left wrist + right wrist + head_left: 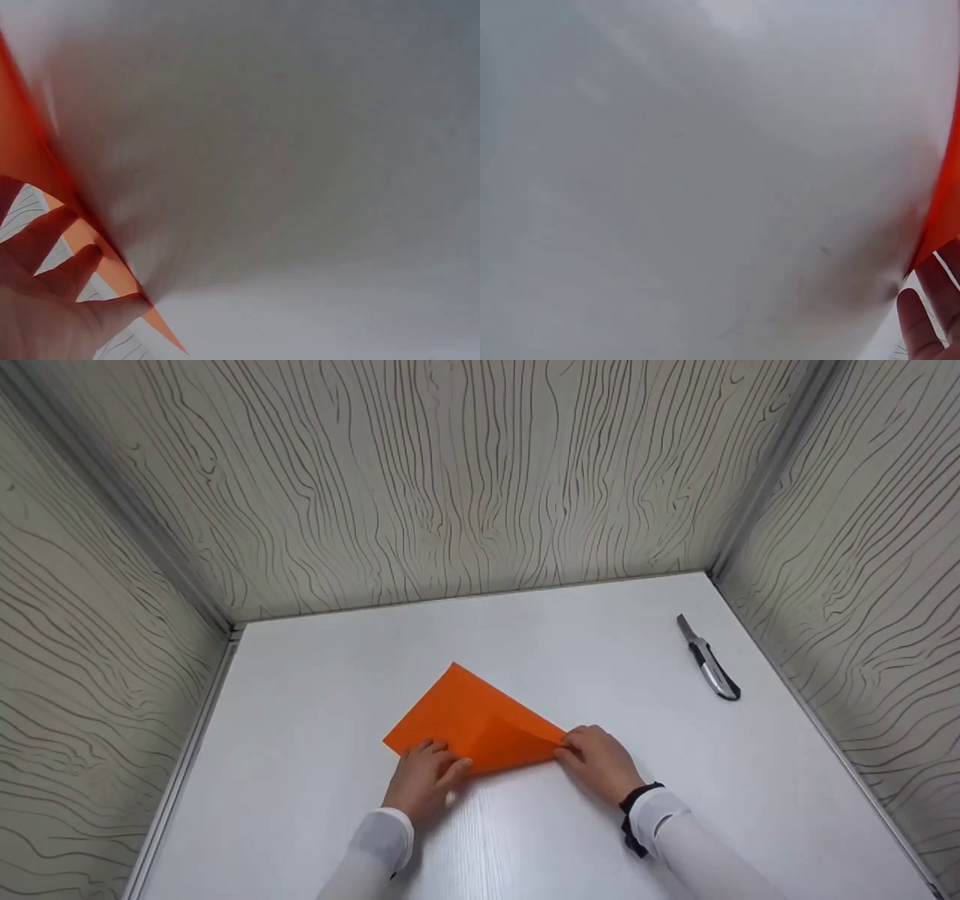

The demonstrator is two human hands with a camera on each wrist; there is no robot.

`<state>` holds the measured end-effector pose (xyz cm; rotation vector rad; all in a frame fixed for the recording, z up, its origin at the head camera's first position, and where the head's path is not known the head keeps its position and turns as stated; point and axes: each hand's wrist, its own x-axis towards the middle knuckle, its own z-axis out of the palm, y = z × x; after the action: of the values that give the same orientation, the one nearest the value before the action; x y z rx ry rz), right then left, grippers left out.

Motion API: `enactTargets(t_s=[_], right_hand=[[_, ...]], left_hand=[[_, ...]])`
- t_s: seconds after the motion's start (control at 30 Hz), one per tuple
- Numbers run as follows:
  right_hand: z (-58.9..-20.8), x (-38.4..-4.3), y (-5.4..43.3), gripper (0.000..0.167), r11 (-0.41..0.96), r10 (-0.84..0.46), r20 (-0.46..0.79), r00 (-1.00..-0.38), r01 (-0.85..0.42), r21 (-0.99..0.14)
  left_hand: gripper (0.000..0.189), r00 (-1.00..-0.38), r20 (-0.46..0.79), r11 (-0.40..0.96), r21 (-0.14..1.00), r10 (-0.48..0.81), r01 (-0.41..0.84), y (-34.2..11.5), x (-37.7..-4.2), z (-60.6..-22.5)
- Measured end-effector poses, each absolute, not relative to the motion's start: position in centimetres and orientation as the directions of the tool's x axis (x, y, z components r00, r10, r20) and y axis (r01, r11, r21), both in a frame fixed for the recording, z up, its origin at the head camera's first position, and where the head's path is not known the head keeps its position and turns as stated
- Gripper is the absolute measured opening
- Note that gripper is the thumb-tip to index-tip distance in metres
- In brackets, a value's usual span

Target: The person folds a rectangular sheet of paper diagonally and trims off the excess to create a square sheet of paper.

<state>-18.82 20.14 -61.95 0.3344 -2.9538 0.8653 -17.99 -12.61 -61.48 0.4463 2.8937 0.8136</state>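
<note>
A sheet of orange paper (457, 705) lies on the white table, one flap folded over and slightly raised towards the right. At its lower left edge is my left hand (427, 776), fingertips on the paper and thumb stretched along the near edge. The left wrist view shows those fingers (56, 232) spread against the paper (22, 127). My right hand (600, 761) pinches the right-hand corner between thumb and fingers. In the right wrist view the fingertips (939, 289) meet at the tip of the orange paper (946, 202).
A utility knife (709, 660) with a silver and black handle lies at the right rear of the white table (315, 682), its blade end pointing away. Wood-grain patterned panels (450, 472) enclose the table at the back and both sides.
</note>
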Motion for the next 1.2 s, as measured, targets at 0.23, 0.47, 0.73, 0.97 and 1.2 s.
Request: enactTargets(t_s=[0.23,0.47,0.73,0.97,1.2], right_hand=[[-61.8,-19.0,20.3,0.014,0.832,-0.161,0.081,-0.984,-0.179,-0.526],[-62.1,-19.1,20.9,0.012,0.865,-0.108,0.118,-0.987,-0.152,-0.478],[-61.8,-19.4,21.0,0.015,0.869,-0.075,0.055,-0.996,-0.093,-0.486],[-61.8,-19.7,21.1,0.015,0.851,-0.045,0.004,-0.999,-0.040,-0.524],[-61.8,-19.7,21.1,0.015,0.857,-0.043,-0.010,-0.999,-0.032,-0.514]], left_hand=[[0.034,-0.981,-0.032,0.802,0.580,0.194,0.139,-12.7,-17.9,-61.4],[0.022,-0.995,-0.049,0.792,0.610,0.082,0.035,-11.7,-18.2,-61.2],[0.018,-0.999,-0.003,0.823,0.568,0.032,0.024,-10.9,-18.5,-61.6],[0.019,-0.999,-0.030,0.819,0.573,-0.026,-0.038,-10.3,-18.7,-61.4],[0.018,-0.998,-0.027,0.862,0.503,-0.061,-0.066,-9.7,-19.0,-61.4]])
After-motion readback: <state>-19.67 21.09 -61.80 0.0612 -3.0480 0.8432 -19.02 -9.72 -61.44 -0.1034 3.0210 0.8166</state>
